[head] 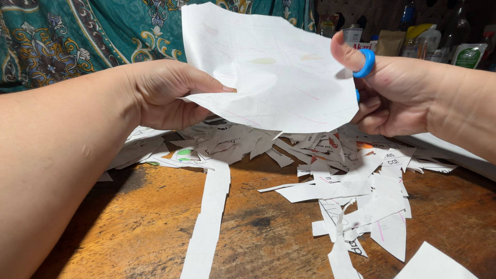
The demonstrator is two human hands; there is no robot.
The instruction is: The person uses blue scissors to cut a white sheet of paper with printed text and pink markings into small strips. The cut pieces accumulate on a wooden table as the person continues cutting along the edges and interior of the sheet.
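My left hand [165, 93] pinches the left edge of a white sheet of paper [268, 67], thumb on top, holding it up above the table. Faint coloured marks show through the sheet. My right hand [392, 95] is at the sheet's right edge, its thumb through the blue handle loop of a pair of scissors [366, 63]. The scissor blades are hidden behind the paper. Below both hands lies a heap of white paper scraps [330, 165], some printed, some with green or orange patches.
A long paper strip [209, 222] runs toward me across the worn wooden table [268, 227]. A teal patterned cloth [77, 36] hangs at the back left. Bottles and packets [429, 44] stand at the back right. A larger white sheet [454, 152] lies at right.
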